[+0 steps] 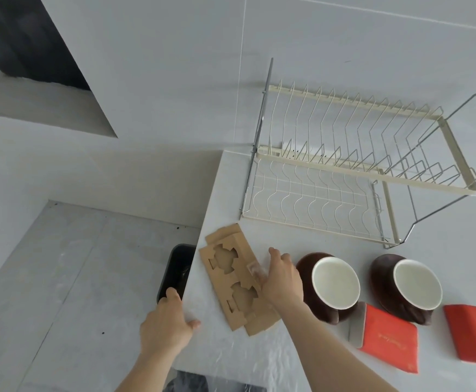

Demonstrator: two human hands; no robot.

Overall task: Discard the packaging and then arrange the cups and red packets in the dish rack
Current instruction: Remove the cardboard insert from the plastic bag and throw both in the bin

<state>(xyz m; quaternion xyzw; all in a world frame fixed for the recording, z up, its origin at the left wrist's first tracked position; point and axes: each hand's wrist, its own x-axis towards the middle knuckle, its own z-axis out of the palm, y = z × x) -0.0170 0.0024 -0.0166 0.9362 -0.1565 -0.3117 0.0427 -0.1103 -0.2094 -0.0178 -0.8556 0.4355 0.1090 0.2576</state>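
A flat brown cardboard packaging piece (232, 278) with cut-out holes lies near the counter's left edge. My right hand (280, 278) rests on its right side, fingers pressing the cardboard and a bit of clear plastic. My left hand (166, 321) sits on the counter's left edge, fingers spread, holding nothing. Two brown cups with white insides lie on their sides, one (334, 282) just right of my right hand, the other (413, 284) farther right. Two red packets (388, 339) (474, 332) lie in front of the cups. The dish rack (324, 165) stands empty behind them.
A black bin (174, 271) stands on the floor below the counter's left edge, just beyond my left hand. The white counter (259, 360) ends at a tiled wall behind the rack. Grey floor lies to the left.
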